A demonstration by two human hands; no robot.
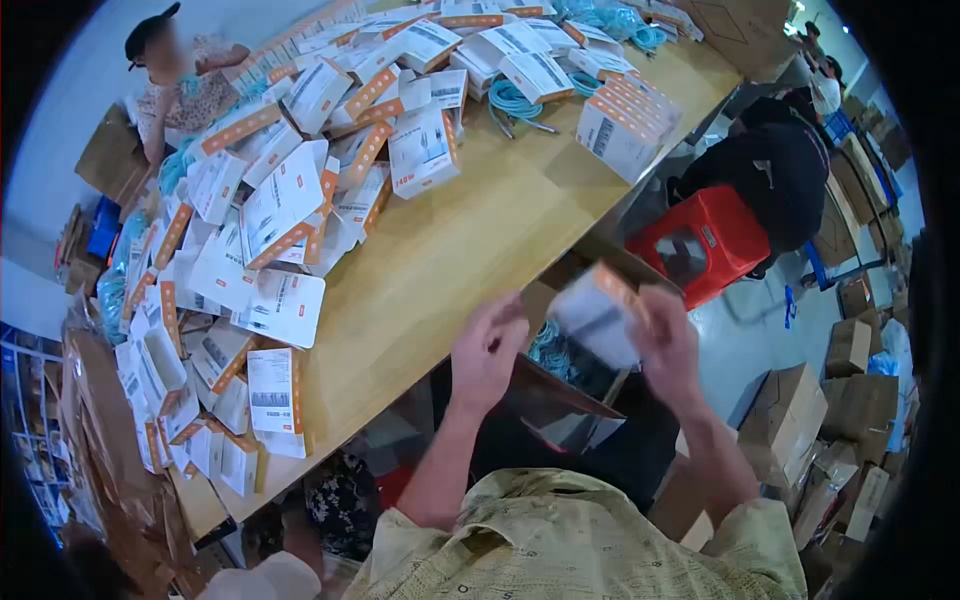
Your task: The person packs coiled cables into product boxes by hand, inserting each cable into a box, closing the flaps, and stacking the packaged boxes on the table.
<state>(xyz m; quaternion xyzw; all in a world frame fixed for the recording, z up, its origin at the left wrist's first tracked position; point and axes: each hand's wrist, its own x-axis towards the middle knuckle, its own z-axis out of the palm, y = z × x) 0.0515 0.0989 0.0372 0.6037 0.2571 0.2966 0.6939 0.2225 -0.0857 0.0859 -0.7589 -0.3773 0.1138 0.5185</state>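
My right hand [668, 345] grips a small white and orange box [600, 315], blurred by motion, above an open carton. To its left, my left hand [487, 355] is raised near the table's edge, its fingers curled with a gap between them and nothing visible held. Coiled teal cables [550, 352] lie in the carton below the box. A large heap of white and orange boxes [280, 210] covers the far and left parts of the wooden table [440, 270].
A stack of boxes [625, 130] and a cable coil [515, 105] lie on the table. A red stool [700, 245] stands at the right beside a person in black [755, 165]. Another person [180, 80] is across the table. Cardboard cartons [785, 420] sit at the right.
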